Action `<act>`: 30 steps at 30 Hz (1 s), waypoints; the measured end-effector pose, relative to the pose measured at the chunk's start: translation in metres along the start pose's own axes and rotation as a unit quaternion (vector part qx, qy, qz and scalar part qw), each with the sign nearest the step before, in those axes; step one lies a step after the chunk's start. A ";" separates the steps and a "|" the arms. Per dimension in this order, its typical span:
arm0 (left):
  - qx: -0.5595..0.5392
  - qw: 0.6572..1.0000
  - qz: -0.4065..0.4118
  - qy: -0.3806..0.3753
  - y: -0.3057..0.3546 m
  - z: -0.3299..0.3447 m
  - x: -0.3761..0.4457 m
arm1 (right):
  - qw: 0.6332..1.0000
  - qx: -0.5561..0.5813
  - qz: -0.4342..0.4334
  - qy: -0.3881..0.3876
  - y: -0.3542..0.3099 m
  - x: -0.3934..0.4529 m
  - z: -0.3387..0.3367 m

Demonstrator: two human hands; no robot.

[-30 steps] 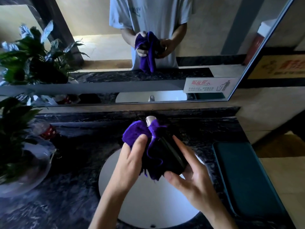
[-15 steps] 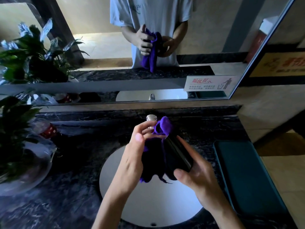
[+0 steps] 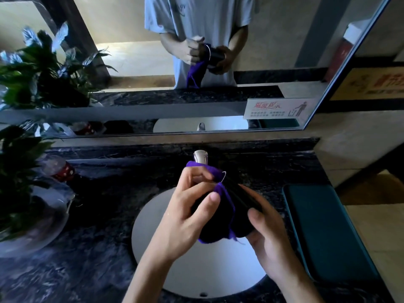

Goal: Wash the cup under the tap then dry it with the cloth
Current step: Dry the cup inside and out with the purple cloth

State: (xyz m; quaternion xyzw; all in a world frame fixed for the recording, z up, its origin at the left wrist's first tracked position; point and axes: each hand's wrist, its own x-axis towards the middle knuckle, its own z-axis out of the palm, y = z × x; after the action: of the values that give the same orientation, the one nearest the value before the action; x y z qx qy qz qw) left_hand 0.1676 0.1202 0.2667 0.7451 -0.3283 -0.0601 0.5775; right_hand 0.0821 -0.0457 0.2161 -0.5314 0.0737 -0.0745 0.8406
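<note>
Above the white round sink (image 3: 196, 267) I hold a black cup (image 3: 242, 200) on its side, its rim turned to the left. My right hand (image 3: 264, 235) grips the cup from below and behind. My left hand (image 3: 185, 211) pinches a purple cloth (image 3: 220, 193) against the cup's rim, and the cloth hangs down below the cup. The chrome tap (image 3: 200, 156) stands just behind the hands; no water is visible. The mirror (image 3: 196, 62) repeats both hands, the cloth and the cup.
Dark marble counter (image 3: 87, 259) surrounds the sink. A potted plant (image 3: 19, 171) in a glass bowl and a clear bottle with a red label (image 3: 63, 170) stand at the left. A dark green tray (image 3: 323, 232) lies at the right.
My left hand has shifted from cupping the cloth at the cup's side to pinching it at the rim. The cloth has bunched and now hangs lower, and the cup's rim shows.
</note>
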 end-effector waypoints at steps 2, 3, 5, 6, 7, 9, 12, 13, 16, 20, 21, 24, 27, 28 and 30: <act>0.000 0.999 -0.019 -0.049 -0.001 -0.004 -0.004 | 1.000 0.016 0.010 0.018 -0.003 0.001 -0.001; -0.001 0.998 -0.027 -0.055 -0.005 -0.005 -0.006 | 0.999 0.024 0.018 0.025 -0.003 0.002 -0.002; -0.034 0.998 -0.050 -0.021 -0.009 -0.002 -0.007 | 0.998 0.036 0.032 0.030 -0.004 0.003 -0.004; -0.060 0.997 -0.051 0.007 -0.011 0.002 -0.007 | 0.998 0.040 0.037 0.029 -0.004 0.003 -0.004; -0.061 0.996 -0.038 0.046 -0.013 0.006 -0.007 | 0.998 0.044 0.040 0.023 -0.003 0.003 -0.005; 0.017 0.991 0.012 0.134 -0.019 0.015 -0.007 | 0.997 0.054 0.048 0.016 -0.003 0.003 -0.004; 0.031 0.983 0.025 0.177 -0.023 0.026 -0.009 | 0.996 0.070 0.056 0.018 -0.003 0.005 0.000; 0.007 0.986 0.013 0.164 -0.019 0.031 -0.009 | 0.995 0.075 0.059 0.019 -0.003 0.006 0.002; -0.036 0.987 -0.006 0.155 -0.018 0.042 -0.011 | 0.994 0.080 0.074 0.014 -0.002 0.006 0.005; -0.022 0.980 -0.015 0.195 -0.015 0.038 -0.004 | 0.996 0.061 0.067 -0.004 -0.005 0.006 0.002; -0.030 0.980 -0.022 0.193 -0.013 0.035 -0.002 | 0.997 0.051 0.063 -0.012 -0.007 0.006 0.000; -0.114 0.974 -0.027 0.193 -0.007 0.032 0.000 | 0.997 0.037 0.057 -0.027 -0.013 0.006 -0.006; -0.171 0.963 -0.043 0.203 -0.005 0.027 0.003 | 0.998 -0.001 0.048 -0.037 -0.018 0.004 -0.009; -0.146 0.967 -0.042 0.203 -0.009 0.024 0.006 | 0.998 -0.015 0.045 -0.038 -0.019 0.003 -0.009; -0.082 0.979 -0.047 0.183 -0.016 0.020 0.009 | 0.997 -0.046 0.039 -0.040 -0.022 0.003 -0.010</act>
State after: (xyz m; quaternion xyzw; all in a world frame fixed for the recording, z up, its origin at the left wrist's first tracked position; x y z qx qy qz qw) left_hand 0.1721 0.1003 0.2485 0.7085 -0.1752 0.0235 0.6832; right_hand 0.0822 -0.0646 0.2316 -0.5688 0.0644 -0.0166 0.8198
